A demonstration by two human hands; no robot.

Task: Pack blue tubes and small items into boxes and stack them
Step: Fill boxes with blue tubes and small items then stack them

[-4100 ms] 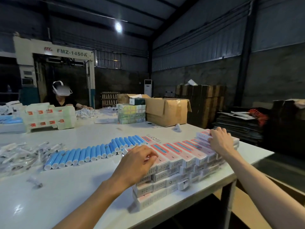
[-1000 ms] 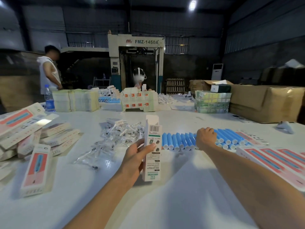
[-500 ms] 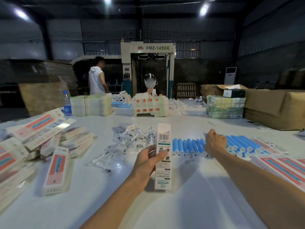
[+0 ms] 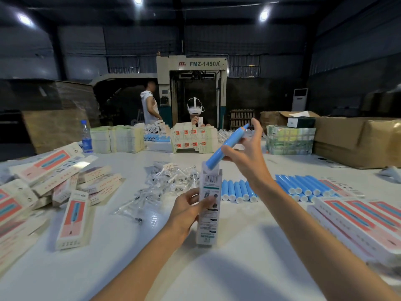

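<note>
1. Blue tube: tilted, its lower end at the open top of the box. The right hand pinches it between thumb and fingers.
2. Box: upright, gripped at mid-height by the curled fingers of the left hand, over the desk.
3. Advice: bring the tube upright, in line with the box, and keep the mouth square before letting it slide.
4. Unclear: whether the tube's end is already inside, and whether the box's foot touches the desk. The box's interior is hidden.
</note>
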